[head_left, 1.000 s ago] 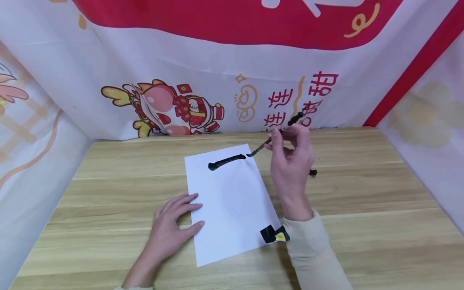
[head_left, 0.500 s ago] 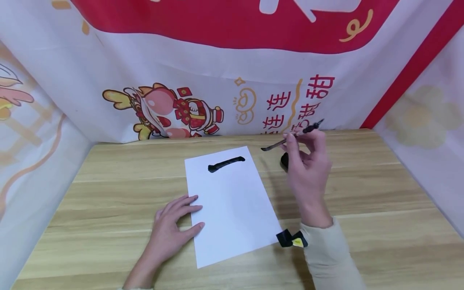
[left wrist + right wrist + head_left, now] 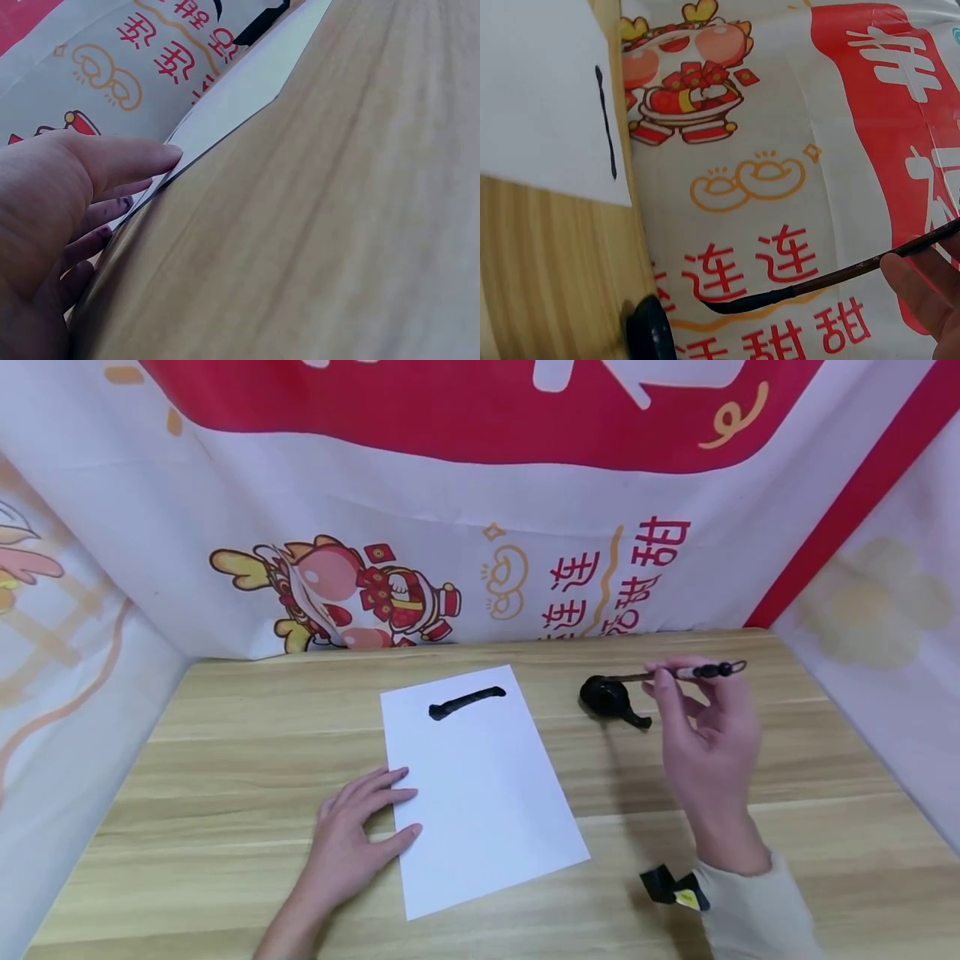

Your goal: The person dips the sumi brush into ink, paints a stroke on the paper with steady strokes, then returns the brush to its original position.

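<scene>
A sheet of white paper lies on the table with one thick black ink stroke across its upper part. My left hand rests at the paper's left edge, fingers spread and fingertips on it. With thumb and fingers my right hand pinches a writing brush by its dark handle. The bristles are black and bent at the tip. Right of the paper stands a small round black dish with a short handle-like end. In the head view the brush tip overlaps its rim; the right wrist view shows a gap between them.
The wood-grain table meets a printed cloth backdrop at its far edge, with red lettering and a cartoon figure. More cloth hangs at both sides. A black strap with a yellow tag sits at my right wrist.
My right hand has carried the brush from the end of the stroke rightward to the black dish, which now shows fully. The left hand and the paper have stayed in place.
</scene>
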Tool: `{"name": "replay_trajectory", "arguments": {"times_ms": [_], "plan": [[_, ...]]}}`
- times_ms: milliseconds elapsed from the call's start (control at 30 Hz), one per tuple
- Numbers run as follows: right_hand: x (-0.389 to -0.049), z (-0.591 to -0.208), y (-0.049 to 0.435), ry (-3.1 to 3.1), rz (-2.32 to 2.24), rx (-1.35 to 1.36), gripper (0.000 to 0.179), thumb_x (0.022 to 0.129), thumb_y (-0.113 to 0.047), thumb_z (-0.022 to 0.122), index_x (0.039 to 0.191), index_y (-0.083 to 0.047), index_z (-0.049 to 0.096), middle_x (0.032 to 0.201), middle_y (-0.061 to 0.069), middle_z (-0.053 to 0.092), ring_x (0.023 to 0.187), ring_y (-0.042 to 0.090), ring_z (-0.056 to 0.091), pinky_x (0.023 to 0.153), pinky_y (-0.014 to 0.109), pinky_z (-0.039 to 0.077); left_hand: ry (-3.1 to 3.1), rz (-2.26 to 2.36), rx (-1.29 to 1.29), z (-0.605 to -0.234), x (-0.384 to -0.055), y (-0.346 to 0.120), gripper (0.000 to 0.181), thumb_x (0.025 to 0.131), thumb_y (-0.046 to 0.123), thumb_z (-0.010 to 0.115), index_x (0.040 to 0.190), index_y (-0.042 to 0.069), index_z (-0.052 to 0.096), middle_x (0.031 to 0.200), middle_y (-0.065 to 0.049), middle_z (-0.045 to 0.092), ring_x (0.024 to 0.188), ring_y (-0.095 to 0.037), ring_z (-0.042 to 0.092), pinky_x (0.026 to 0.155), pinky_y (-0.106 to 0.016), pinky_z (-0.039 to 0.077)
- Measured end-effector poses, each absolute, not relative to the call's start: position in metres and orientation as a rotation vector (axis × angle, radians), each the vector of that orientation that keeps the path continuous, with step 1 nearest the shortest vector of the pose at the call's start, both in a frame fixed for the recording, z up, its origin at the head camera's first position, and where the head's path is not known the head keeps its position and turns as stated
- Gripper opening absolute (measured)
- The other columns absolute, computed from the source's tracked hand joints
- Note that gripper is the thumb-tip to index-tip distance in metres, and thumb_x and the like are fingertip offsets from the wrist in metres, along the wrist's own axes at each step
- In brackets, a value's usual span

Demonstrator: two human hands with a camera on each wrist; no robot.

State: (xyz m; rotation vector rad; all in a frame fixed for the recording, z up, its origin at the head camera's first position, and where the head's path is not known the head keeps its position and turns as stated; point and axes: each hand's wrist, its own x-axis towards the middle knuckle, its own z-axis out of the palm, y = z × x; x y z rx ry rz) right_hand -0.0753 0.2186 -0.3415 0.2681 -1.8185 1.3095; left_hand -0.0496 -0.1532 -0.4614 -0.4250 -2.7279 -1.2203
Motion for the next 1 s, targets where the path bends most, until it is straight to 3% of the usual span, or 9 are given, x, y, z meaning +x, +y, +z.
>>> {"name": "replay_trajectory", "arguments": {"times_ms": [233,467,1000], "plan": [[-0.062,-0.349,0.241,-1.895,1.132,0.269,0.017,0.097,0.013,0.068,0.114,0.019,0.065,0.113,-0.012,0.073,0.097,0.001,0.075,0.081,0.009,0.056,-2.720,-1.213,-0.425,-0.463,-0.048,-0.153,0.040,0.083,0.026,0.094,0.121,0.026,0.081,0.151,0.001,0.068,0.146,-0.032,0.055,0.113,-0.062,0.025],[-0.059,-0.350,0.251,-1.860,1.074,0.315,0.017,0.101,0.009,0.066,0.113,0.021,0.063,0.113,0.003,0.074,0.096,-0.005,0.073,0.080,0.007,0.055,-2.697,-1.216,-0.440,-0.462,-0.049,-0.152,0.040,0.082,0.026,0.094,0.120,0.027,0.080,0.150,0.002,0.068,0.145,-0.032,0.055,0.113,-0.062,0.025],[-0.059,-0.348,0.247,-1.783,1.142,0.516,0.015,0.100,0.006,0.069,0.104,0.021,0.066,0.107,0.016,0.076,0.103,0.005,0.074,0.092,0.012,0.057,-2.692,-1.224,-0.438,-0.461,-0.049,-0.152,0.040,0.082,0.025,0.094,0.120,0.027,0.080,0.150,0.001,0.068,0.144,-0.032,0.056,0.111,-0.060,0.026]]}}
